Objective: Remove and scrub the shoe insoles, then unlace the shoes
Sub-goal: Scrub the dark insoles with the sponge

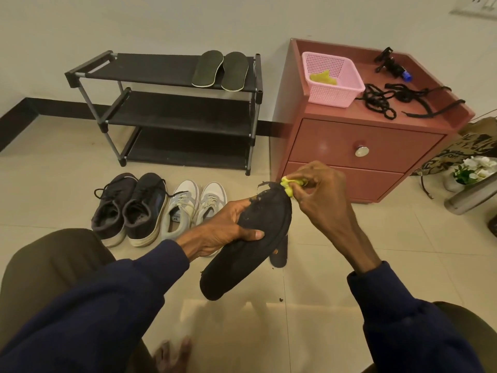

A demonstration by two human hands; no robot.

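The left hand (pixel 228 227) grips the black insole (pixel 242 259) around its middle, thumb on top, holding it above the floor (pixel 349 238). The right hand (pixel 322 195) pinches a small yellow cloth (pixel 289 187) against the frayed toe edge. To scrub well, I think short, light strokes are better here, because this edge looks crumbly. A second insole (pixel 279 253) lies on the floor just below; two pairs of shoes (pixel 146 208) stand behind.

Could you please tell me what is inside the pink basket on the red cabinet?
A crumpled yellow piece lies in the pink basket. Its near wall covers the front of the floor, so anything there cannot be seen.
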